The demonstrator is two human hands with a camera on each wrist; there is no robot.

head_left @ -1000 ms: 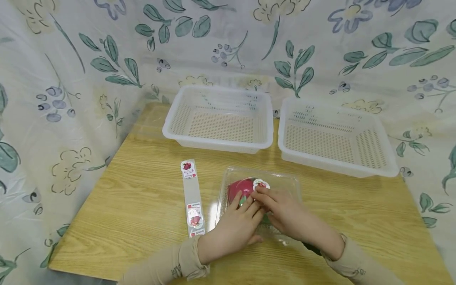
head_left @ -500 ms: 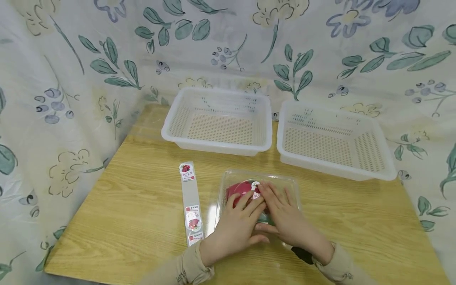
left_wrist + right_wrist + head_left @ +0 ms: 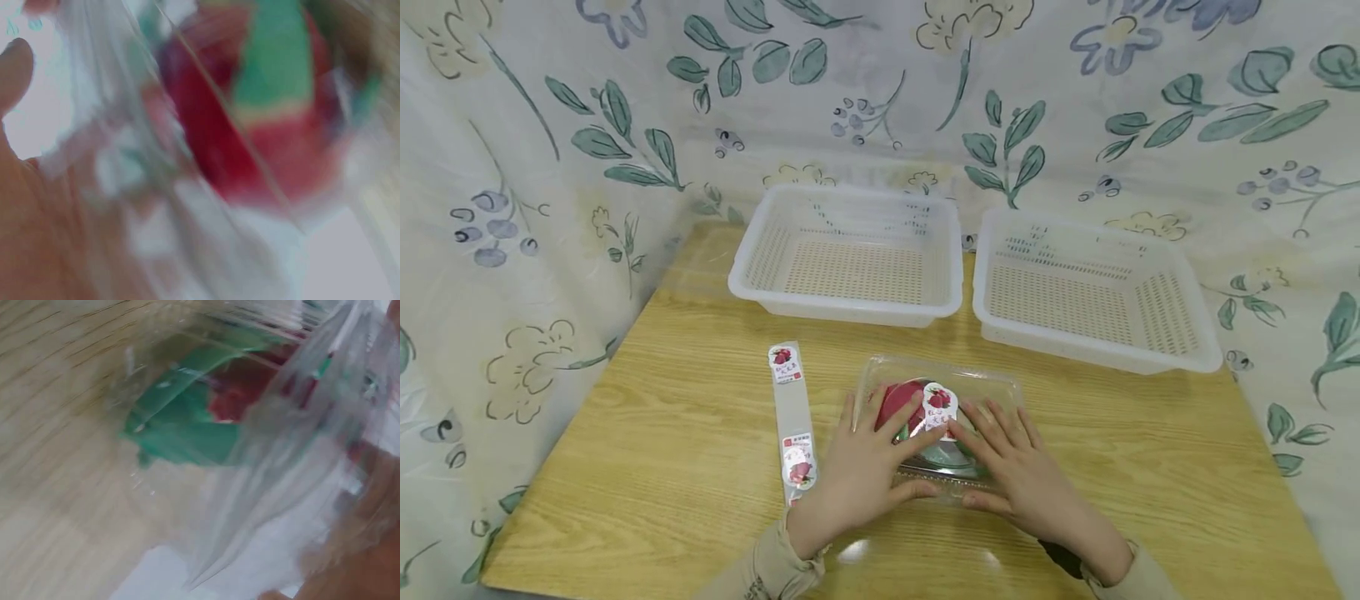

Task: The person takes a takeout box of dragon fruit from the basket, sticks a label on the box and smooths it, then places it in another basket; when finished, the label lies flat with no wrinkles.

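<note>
A clear plastic clamshell box (image 3: 985,377) lies on the table with a red-and-green dragon fruit (image 3: 892,402) inside. On its lid sits a white label (image 3: 939,410) with a printed red fruit. My left hand (image 3: 859,471) spreads its fingers over the left part of the box, thumb along the near side. Over the right part, my right hand (image 3: 1028,477) lies with fingers spread and nearly straight. Through the plastic, the dragon fruit (image 3: 219,140) looks blurred in the left wrist view. The right wrist view shows the box's near wall beside the dragon fruit (image 3: 234,394).
A strip of label backing (image 3: 793,407) bearing several dragon fruit stickers lies left of the box. Two white perforated baskets, the left one (image 3: 857,310) and the right one (image 3: 1090,354), stand at the back against a floral curtain (image 3: 880,50).
Both hands have moved apart from the middle of the lid toward the box's sides, their fingers spreading. The label on the lid is now uncovered. The head view has shifted slightly.
</note>
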